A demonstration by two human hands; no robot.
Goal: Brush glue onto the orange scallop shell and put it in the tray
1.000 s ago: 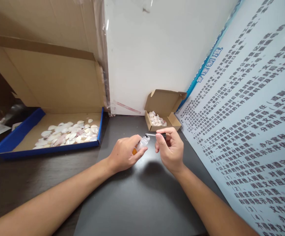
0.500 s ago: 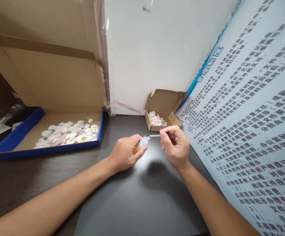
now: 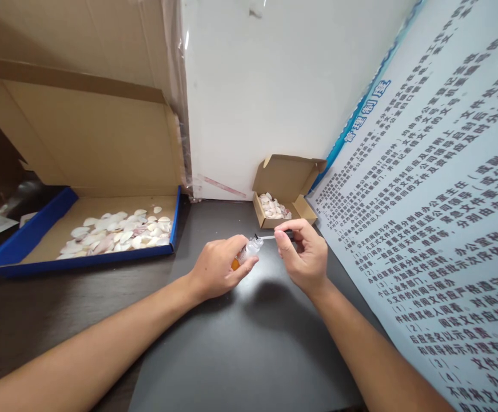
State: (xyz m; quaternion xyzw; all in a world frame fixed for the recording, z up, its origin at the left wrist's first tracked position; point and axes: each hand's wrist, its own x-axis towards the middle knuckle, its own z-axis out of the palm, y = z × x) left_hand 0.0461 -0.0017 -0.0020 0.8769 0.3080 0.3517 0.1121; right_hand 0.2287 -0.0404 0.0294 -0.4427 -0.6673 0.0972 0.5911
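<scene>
My left hand (image 3: 218, 264) is closed around a small bottle (image 3: 252, 248) with a clear neck and an orange patch low on its side. The bottle is tilted, its uncapped mouth towards the upper right. In a pinch, my right hand (image 3: 303, 254) holds a thin brush (image 3: 268, 237) with a pale stem and a dark tip. That tip is at the rim of the bottle's mouth; whether it touches cannot be made out. Most of the brush's dark handle is hidden by my fingers.
A large blue-edged cardboard box (image 3: 81, 262) with its lid up holds many white shells (image 3: 115, 232) on the left. Behind my hands, a small open cardboard box (image 3: 294, 171) contains more shells (image 3: 273, 206). A printed poster (image 3: 424, 189) borders the dark mat (image 3: 240, 355) on the right.
My right hand has shifted a little to the left, bringing the brush tip across the bottle's mouth. My left hand and the bottle stay nearly where they were.
</scene>
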